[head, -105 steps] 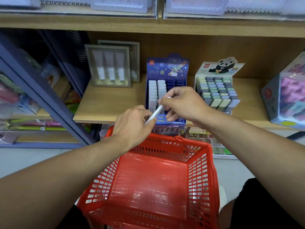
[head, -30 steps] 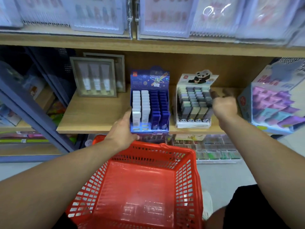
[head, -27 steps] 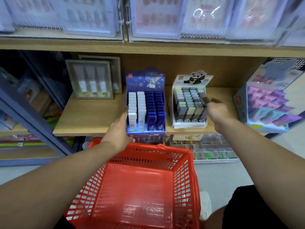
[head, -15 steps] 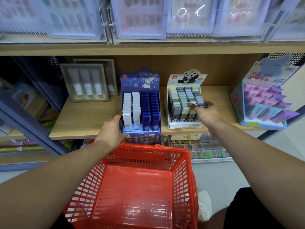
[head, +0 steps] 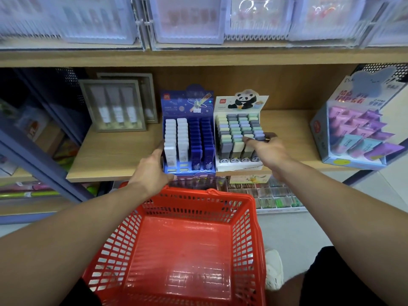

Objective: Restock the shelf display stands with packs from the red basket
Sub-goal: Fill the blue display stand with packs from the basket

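Note:
The red basket (head: 254, 219) sits low in front of me with nothing in it. On the wooden shelf (head: 114, 157) stands a blue display stand (head: 187, 102) with rows of white and dark blue packs. A white panda display stand (head: 238, 166) with pastel and grey packs is right against it. My left hand (head: 152, 171) holds the blue stand's lower left corner, thumb up along its side. My right hand (head: 267, 149) rests on the panda stand's right side, its index finger touching the packs. Neither hand carries a pack.
A grey framed set of three tubes (head: 112, 104) leans at the shelf's back left. A pale blue box of purple sachets (head: 357, 133) stands at the right. Clear hanging packs (head: 194, 18) fill the shelf above. A lower tray of small items (head: 273, 197) sits beyond the basket.
My right hand came in from the bare shelf to the panda stand's right side, and that stand now sits closer against the blue one. My left hand stayed on the blue stand.

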Tool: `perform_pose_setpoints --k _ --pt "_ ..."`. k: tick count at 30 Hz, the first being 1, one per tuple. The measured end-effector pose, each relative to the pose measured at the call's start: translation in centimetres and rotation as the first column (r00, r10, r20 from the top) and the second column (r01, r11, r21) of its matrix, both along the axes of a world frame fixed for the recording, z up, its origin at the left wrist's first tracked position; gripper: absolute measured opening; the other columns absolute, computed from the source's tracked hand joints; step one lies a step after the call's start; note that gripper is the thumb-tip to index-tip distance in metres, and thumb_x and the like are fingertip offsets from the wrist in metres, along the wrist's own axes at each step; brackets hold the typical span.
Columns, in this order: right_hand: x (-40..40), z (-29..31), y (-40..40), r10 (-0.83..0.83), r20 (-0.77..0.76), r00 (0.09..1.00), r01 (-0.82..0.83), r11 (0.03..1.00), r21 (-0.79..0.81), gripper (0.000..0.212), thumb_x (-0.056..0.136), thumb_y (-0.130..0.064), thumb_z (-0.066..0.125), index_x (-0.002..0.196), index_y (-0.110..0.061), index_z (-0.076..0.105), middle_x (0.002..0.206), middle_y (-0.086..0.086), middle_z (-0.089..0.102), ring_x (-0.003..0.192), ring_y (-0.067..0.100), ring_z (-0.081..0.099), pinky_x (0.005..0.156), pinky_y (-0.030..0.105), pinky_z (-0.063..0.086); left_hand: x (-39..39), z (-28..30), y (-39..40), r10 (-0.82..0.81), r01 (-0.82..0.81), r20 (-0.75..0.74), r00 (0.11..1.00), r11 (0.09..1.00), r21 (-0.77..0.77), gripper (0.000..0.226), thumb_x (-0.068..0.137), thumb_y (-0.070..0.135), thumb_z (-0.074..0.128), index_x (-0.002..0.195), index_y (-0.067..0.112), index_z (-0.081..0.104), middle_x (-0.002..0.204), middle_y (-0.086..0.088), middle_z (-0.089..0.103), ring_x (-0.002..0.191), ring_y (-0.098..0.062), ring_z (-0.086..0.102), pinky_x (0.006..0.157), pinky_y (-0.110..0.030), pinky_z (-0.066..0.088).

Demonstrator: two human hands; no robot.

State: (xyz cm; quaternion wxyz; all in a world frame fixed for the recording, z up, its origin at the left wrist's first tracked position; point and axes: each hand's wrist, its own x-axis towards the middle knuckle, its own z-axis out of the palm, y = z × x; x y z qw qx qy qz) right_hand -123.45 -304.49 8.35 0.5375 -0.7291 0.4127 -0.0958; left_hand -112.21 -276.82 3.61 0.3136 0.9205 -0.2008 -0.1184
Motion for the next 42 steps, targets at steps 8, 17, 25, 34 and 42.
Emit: perform_pose_setpoints --k 8,17,25,34,42 --pt "-0.3 0.0 0.2 0.164 -0.022 0.986 -0.164 0.986 -0.012 0.070 0.073 -0.059 0.081 0.127 -0.026 0.050 0.111 -0.005 0.064 0.094 0.012 0.062 0.092 0.040 0.051 0.1 0.7 0.8 0.065 -0.065 0.000 0.998 0.998 0.023 0.074 0.076 0.020 0.086 0.139 0.017 0.046 0.113 -0.006 0.068 0.093 -0.026 0.061 0.076 -0.028 0.044" --pt "-1.8 -2.1 -2.6 0.228 -0.451 0.863 -0.382 0.879 -0.287 0.031 0.073 -0.020 0.089 0.098 -0.023 0.069 0.103 0.001 0.070 0.073 0.011 0.062 0.057 0.022 0.045 0.1 0.9 0.7 0.049 -0.049 0.008 0.999 0.998 0.049 0.069 0.077 0.020 0.086 0.135 0.015 0.048 0.106 -0.005 0.067 0.086 -0.024 0.059 0.072 -0.028 0.044" --pt "-1.6 -4.5 -1.9 0.207 -0.503 0.839 -0.470 0.742 -0.478 0.015 0.088 -0.026 0.071 0.074 -0.028 0.069 0.086 -0.009 0.070 0.084 0.014 0.062 0.073 0.036 0.057 0.3 0.6 0.6 0.064 -0.066 0.033 0.997 0.995 0.073 0.062 0.072 0.020 0.090 0.122 0.013 0.054 0.107 -0.005 0.066 0.093 -0.028 0.063 0.079 -0.035 0.053" --pt "-1.7 -3.8 -1.7 0.103 -0.568 0.817 -0.471 0.688 -0.552 0.015 0.088 -0.035 0.069 0.072 -0.033 0.069 0.087 -0.014 0.068 0.087 0.012 0.059 0.067 0.028 0.047 0.7 0.6 0.5 0.050 -0.052 0.036 0.998 0.997 0.065 0.062 0.074 0.015 0.088 0.126 0.015 0.054 0.107 -0.005 0.069 0.090 -0.028 0.065 0.078 -0.034 0.054" --pt "-2.4 -4.3 -0.5 0.124 -0.492 0.862 -0.449 0.637 -0.626 0.026 0.086 -0.050 0.071 0.074 -0.028 0.063 0.077 -0.009 0.066 0.074 0.013 0.060 0.061 0.028 0.043 1.4 0.1 0.4 0.065 -0.067 0.027 0.997 0.996 0.058 0.060 0.072 0.019 0.089 0.123 0.020 0.059 0.108 -0.003 0.070 0.093 -0.025 0.065 0.082 -0.034 0.055"
